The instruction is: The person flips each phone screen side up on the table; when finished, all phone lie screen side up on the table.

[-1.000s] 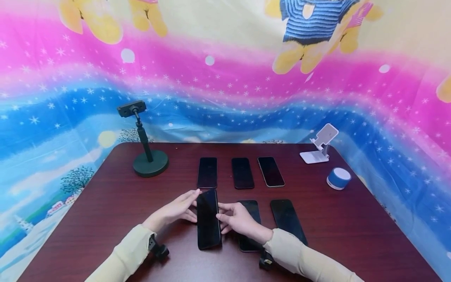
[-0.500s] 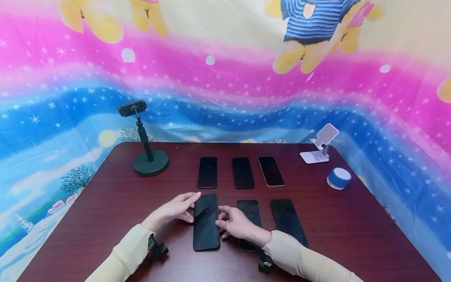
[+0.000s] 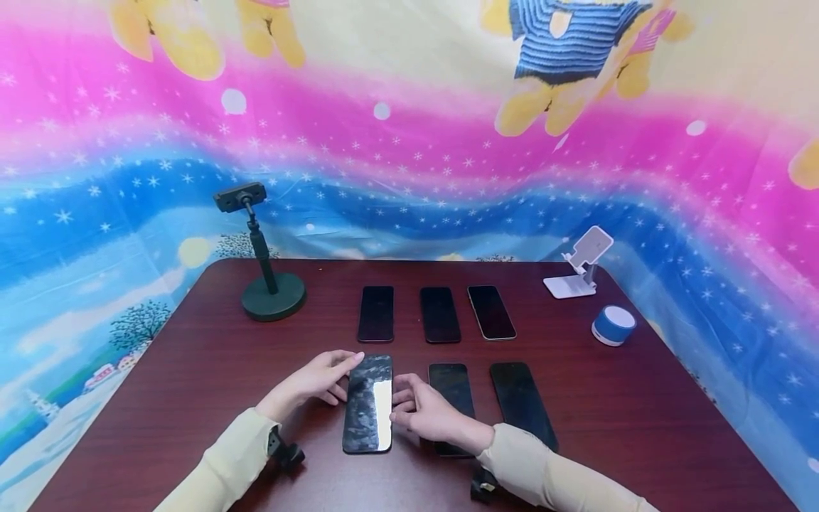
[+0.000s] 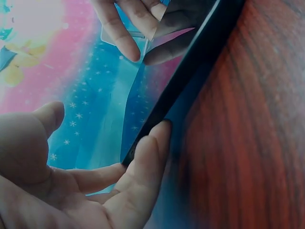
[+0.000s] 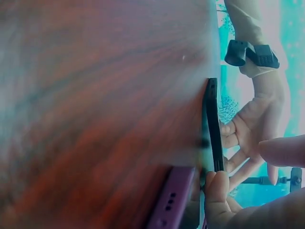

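A black smartphone is tilted close over the dark red table, its glossy screen mirroring a bright light. At its upper left edge, my left hand holds it; in the left wrist view, fingertips support its raised edge and the thumb stands off it. My right hand has its fingers bent along the right edge. In the right wrist view, fingertips meet the end of the phone, with the thumb apart. Two more phones lie beside and under my right forearm.
A row of phones lies farther back: left, middle and right. A dark green phone stand is at back left. Back right are a white phone stand and a blue-and-white round speaker. A printed cloth hangs behind.
The phone between my hands has shifted slightly left and changed tilt, so its screen went from dark to bright with reflection. My right fingers have loosened a little along its edge.
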The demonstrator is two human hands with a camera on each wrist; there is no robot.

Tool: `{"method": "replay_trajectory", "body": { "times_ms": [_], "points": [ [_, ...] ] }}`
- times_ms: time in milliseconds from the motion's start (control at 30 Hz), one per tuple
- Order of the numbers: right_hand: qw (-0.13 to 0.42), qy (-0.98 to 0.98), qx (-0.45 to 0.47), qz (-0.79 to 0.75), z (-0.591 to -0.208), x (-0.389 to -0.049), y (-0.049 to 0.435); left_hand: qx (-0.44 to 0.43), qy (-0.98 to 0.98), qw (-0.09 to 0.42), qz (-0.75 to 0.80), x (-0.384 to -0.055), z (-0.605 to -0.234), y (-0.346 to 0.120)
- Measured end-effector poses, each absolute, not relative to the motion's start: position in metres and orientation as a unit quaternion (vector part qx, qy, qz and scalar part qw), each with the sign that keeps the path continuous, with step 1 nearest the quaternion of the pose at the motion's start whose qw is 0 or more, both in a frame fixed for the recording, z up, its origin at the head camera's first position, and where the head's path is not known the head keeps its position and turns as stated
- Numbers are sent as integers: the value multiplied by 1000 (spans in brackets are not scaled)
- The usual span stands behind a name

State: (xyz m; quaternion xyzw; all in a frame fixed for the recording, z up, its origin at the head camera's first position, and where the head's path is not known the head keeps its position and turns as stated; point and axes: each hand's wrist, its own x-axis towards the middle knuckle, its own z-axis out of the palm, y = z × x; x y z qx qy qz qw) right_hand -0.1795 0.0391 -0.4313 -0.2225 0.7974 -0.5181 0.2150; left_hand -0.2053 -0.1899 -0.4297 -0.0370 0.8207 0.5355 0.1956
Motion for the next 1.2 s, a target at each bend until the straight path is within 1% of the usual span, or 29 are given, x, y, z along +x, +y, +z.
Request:
{"method": "replay_trajectory", "body": {
  "times_ms": [267,467,700,1033,1200],
  "points": [
    [223,795,-207,-525,-429,-173,40,-28,812,200,548,-203,-427,-191],
    [230,795,-212,-520,-427,-170,40,-35,812,209,545,-204,-432,-192],
    [233,794,-215,-518,-428,-170,42,-22,812,214,542,-204,-432,-192],
    [234,799,-223,-507,-426,-167,43,-13,810,217,544,-203,-429,-190],
    [236,801,-222,-504,-426,-167,42,-12,818,211,535,-203,-430,-189]
  ]
}}
